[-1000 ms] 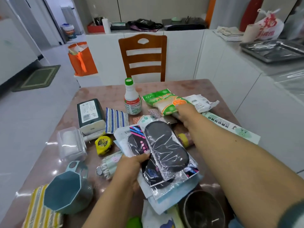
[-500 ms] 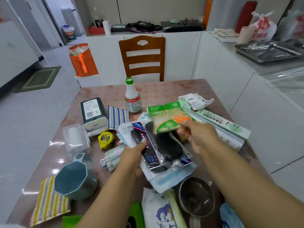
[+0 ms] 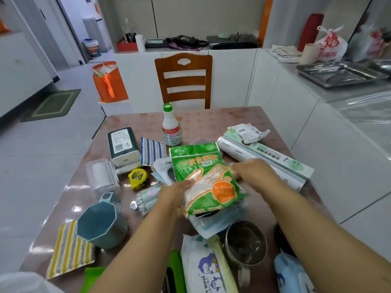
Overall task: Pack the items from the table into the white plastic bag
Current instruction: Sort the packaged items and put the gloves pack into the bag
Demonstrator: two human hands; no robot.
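A green pack of disposable gloves [image 3: 201, 176] lies on top of a stack of flat packets [image 3: 213, 223] above the table's middle. My left hand [image 3: 173, 192] holds the stack's left side, thumb on the green pack. My right hand [image 3: 251, 172] grips the pack's right edge. Still on the brown table [image 3: 211, 121] are a white bottle with a green cap [image 3: 171, 132], a blue striped cloth [image 3: 152, 151], a dark tissue box [image 3: 122, 148], a yellow tape measure [image 3: 137, 176], a blue cup [image 3: 101, 223] and a foil roll box [image 3: 273, 159]. A white plastic bag corner [image 3: 21, 282] shows at the bottom left.
A wipes pack [image 3: 207, 265], a metal mug [image 3: 245, 244], a yellow striped cloth [image 3: 67, 248] and a clear box [image 3: 101, 176] crowd the near table. A wooden chair [image 3: 184, 81] stands beyond it. White counters run along the right with a steel tray [image 3: 340, 72].
My right hand picked the green glove pack up from the far side of the table and brought it back onto the stack in my left hand. The camera tilted down a little.
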